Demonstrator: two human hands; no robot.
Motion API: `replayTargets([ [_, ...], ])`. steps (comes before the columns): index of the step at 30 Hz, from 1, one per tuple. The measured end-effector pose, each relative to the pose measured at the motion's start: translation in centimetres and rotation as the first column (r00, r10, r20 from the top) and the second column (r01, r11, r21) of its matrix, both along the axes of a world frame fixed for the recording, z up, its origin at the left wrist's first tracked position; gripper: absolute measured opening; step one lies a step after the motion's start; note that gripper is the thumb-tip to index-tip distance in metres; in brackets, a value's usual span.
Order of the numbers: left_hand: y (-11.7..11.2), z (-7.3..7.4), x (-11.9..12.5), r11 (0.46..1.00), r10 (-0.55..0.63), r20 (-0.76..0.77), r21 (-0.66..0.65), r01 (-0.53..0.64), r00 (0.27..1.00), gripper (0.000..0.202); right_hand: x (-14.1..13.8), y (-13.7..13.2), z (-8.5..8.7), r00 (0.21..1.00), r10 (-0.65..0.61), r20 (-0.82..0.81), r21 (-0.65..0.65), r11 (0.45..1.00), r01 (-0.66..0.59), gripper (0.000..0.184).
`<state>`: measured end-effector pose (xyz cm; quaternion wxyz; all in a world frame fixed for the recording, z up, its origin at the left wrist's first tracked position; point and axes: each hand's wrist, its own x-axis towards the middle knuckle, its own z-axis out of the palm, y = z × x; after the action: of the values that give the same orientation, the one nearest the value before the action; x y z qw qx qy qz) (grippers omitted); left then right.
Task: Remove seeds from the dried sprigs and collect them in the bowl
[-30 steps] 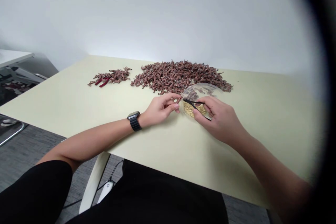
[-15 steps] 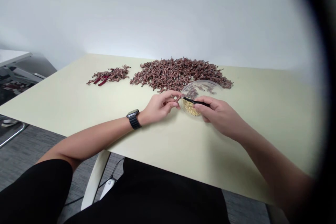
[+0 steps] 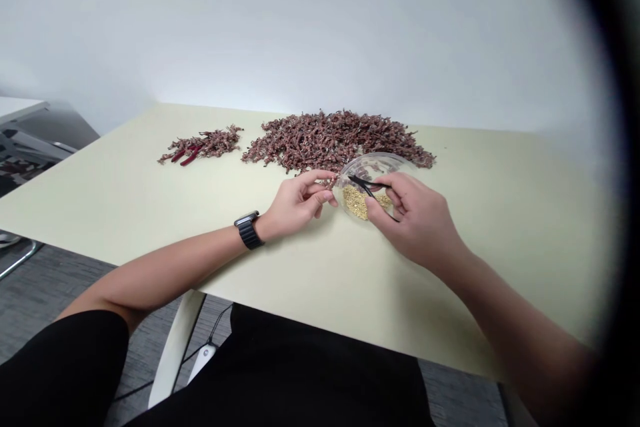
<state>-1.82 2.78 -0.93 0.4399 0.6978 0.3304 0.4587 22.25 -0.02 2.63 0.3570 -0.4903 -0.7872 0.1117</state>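
Note:
Between the fingertips of my left hand (image 3: 303,203) is a small reddish-brown knotted piece (image 3: 329,183), partly hidden by the fingers. My right hand (image 3: 417,213) is wrapped round small black pliers (image 3: 364,184), whose handles are spread apart. The pliers' tip points left, a short way from the piece, over a clear round container (image 3: 380,155). Many tiny gold bits (image 3: 356,203) lie in its near part. My right hand covers some of the container. Right behind it rises a large heap of similar reddish-brown pieces (image 3: 330,137).
A smaller pile of reddish-brown pieces (image 3: 220,143) lies to the left on the pale table (image 3: 300,273), with a red-handled tool (image 3: 191,155) in it. The wall (image 3: 320,27) stands behind the table. Another white table (image 3: 20,107) is at far left.
The pliers have opened, and their tip has come away from the piece in my left hand. The whole view has shifted slightly, with things a little further left.

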Motion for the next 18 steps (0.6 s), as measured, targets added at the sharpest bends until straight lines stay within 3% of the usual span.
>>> replayTargets([
  [2, 0.0, 0.0, 0.1, 0.998, -0.008, 0.024, -0.062, 0.009, 1.000, 0.046, 0.1, 0.1, -0.4, 0.992, 0.016, 0.126, 0.193, 0.980, -0.041, 0.026],
  [4, -0.1, 0.0, 0.2, 0.996, -0.010, 0.033, -0.083, 0.013, 0.999, 0.049, 0.2, 0.3, -0.7, 0.979, 0.035, 0.202, 0.264, 0.960, -0.089, 0.027],
  [10, -0.2, 0.1, 0.2, 0.995, -0.009, 0.022, -0.100, 0.011, 1.000, 0.050, 0.5, 0.6, -1.2, 0.947, 0.001, 0.321, 0.310, 0.945, -0.106, 0.026],
  [18, -0.3, 0.0, 0.1, 0.997, -0.020, 0.014, -0.075, 0.021, 1.000, 0.048, 0.6, 1.0, -1.6, 0.946, 0.016, 0.323, 0.327, 0.937, -0.127, 0.022],
])
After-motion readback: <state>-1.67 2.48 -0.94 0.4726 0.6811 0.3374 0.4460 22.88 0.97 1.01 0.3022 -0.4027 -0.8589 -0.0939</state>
